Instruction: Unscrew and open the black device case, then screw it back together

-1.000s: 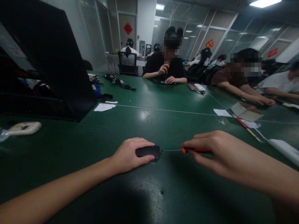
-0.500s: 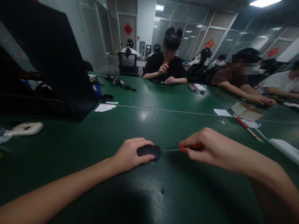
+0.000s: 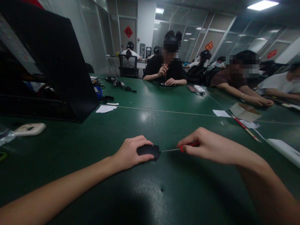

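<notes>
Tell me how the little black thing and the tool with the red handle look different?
The black device is short, chunky and rounded; the screwdriver is long and thin. The device is all black, the screwdriver has a red handle and a shiny metal shaft. The left hand grips the device, the right hand the screwdriver. Both sit low over the green table, tip meeting device.

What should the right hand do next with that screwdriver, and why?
Probably keep turning it gently. The right hand holds the screwdriver level, its tip against the end of the black device, which the left hand pins to the table.
</notes>
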Action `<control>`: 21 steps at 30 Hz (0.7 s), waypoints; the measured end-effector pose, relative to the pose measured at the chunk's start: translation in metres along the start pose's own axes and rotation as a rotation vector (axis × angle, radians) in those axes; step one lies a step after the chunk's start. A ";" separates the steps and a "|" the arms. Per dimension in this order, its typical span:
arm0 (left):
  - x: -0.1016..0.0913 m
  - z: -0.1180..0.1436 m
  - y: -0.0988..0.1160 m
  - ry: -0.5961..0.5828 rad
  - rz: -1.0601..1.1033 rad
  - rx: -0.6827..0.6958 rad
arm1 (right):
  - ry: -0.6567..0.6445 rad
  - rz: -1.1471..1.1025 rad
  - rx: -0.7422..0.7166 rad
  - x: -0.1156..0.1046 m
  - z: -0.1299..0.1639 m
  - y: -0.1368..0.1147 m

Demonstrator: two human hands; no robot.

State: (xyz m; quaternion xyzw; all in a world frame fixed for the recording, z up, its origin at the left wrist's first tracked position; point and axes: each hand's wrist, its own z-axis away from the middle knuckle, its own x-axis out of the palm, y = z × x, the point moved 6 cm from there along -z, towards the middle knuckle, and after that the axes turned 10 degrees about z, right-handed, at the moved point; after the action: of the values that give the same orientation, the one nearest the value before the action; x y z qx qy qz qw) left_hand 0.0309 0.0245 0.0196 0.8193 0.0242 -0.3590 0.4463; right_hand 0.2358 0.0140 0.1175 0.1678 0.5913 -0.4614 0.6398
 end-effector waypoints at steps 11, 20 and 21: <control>0.003 0.002 0.001 -0.025 -0.080 0.033 | -0.022 -0.009 -0.060 0.006 0.006 0.008; 0.004 0.002 -0.001 -0.027 -0.085 0.059 | -0.129 -0.026 -0.028 0.009 -0.001 0.002; 0.004 0.002 -0.001 -0.027 -0.087 0.064 | -0.193 -0.124 -0.025 0.015 -0.005 0.015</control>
State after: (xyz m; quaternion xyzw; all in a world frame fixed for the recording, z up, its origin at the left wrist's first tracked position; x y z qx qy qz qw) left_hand 0.0321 0.0221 0.0158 0.8264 0.0423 -0.3897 0.4042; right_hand 0.2421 0.0196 0.0973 0.0774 0.5419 -0.5068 0.6660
